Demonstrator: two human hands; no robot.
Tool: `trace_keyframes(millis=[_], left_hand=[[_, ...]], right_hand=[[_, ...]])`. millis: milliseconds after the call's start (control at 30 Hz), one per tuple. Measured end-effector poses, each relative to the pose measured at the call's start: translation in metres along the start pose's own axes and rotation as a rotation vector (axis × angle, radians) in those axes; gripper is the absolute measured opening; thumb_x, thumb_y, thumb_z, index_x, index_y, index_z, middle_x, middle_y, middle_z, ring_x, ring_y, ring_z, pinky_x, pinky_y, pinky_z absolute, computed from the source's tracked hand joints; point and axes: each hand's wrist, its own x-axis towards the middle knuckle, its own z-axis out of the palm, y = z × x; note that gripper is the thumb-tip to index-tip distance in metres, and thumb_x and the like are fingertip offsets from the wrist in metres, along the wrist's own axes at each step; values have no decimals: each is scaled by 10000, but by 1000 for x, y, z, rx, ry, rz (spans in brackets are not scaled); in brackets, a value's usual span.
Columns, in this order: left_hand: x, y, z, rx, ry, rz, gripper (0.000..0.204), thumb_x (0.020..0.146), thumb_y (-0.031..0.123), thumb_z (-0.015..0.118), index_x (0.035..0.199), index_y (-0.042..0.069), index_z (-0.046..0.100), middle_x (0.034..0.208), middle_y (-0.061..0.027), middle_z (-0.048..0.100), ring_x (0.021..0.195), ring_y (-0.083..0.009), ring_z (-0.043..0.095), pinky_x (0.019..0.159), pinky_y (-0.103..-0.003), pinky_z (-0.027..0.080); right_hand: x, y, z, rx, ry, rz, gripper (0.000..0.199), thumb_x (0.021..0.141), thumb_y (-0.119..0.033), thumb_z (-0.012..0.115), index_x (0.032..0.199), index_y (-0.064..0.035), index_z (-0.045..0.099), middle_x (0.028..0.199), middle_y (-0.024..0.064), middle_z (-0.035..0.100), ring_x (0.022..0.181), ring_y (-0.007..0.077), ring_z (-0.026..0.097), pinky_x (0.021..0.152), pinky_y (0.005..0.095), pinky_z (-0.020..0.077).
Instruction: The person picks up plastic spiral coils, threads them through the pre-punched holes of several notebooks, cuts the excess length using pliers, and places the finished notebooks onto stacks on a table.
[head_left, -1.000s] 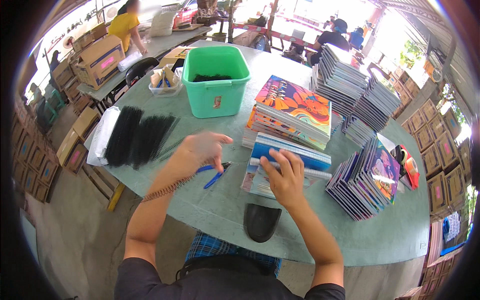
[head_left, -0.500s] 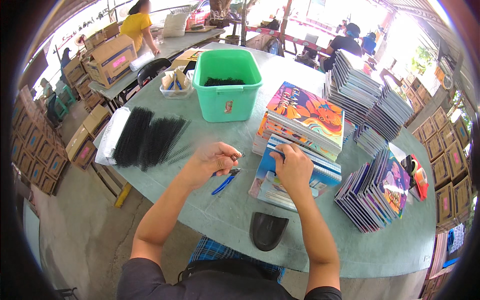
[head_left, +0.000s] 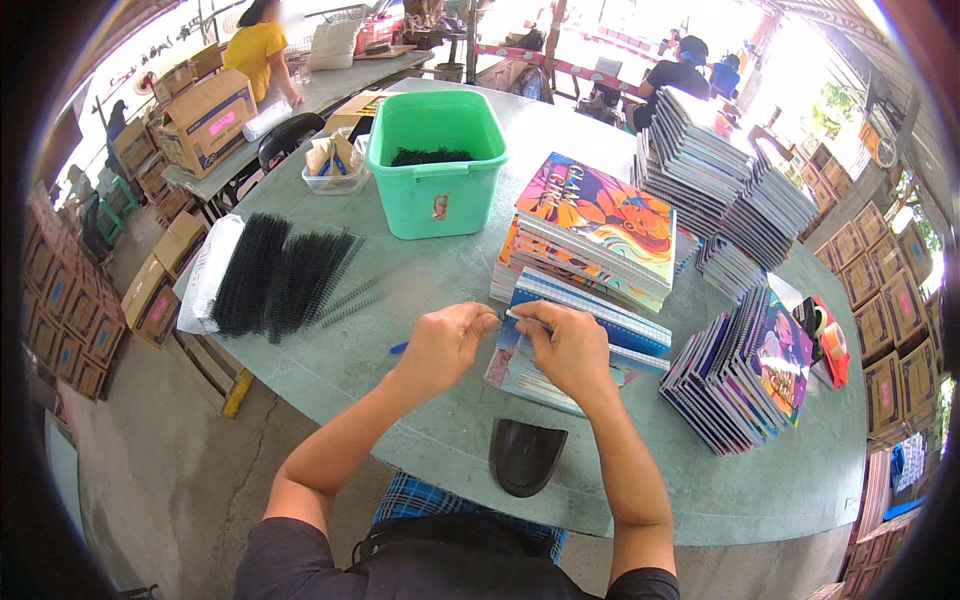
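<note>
My left hand (head_left: 447, 345) is closed in a pinch at the left end of a blue notebook (head_left: 590, 318); what lies between its fingertips is too small to make out. My right hand (head_left: 568, 345) pinches the notebook's upper left corner, thumb and fingers close to the left fingertips. Under it lie more notebooks (head_left: 530, 378) with pale covers. Blue-handled pliers (head_left: 399, 348) lie mostly hidden behind my left hand. Farther left, black plastic spiral coils (head_left: 290, 275) are spread in a thick row, with a few loose ones (head_left: 352, 298) nearer my left hand.
A green bin (head_left: 437, 205) holding black coils stands beyond my hands, beside a clear tub (head_left: 335, 180) of tools. Notebook stacks (head_left: 600, 220) rise at the right, with tape rolls (head_left: 832, 340) near the edge. A dark curved piece (head_left: 527, 457) lies in front. Others work behind.
My left hand has moved right and slightly down to meet my right hand at the notebook's corner. My right hand has shifted left along it. The pliers are now mostly covered.
</note>
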Motion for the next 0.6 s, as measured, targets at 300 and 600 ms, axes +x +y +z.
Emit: trace_keyframes(millis=[300,600], left_hand=[[0,-3,-5,195,92,279,162,792,128,664,890,2,637,776,-151,639,669,-315,613,589,-352,489],[14,-10,10,38,264,230,132,788,101,661,869,8,612,784,-117,603,617,-249,605,583,-334,484]], right_hand=[[1,-1,-2,24,-19,18,176,765,-175,664,931,-126,696,811,105,680,584,244,621,573,319,480],[0,2,10,-37,205,-294,83,781,-120,619,842,-103,673,799,94,646,716,271,621,664,383,464]])
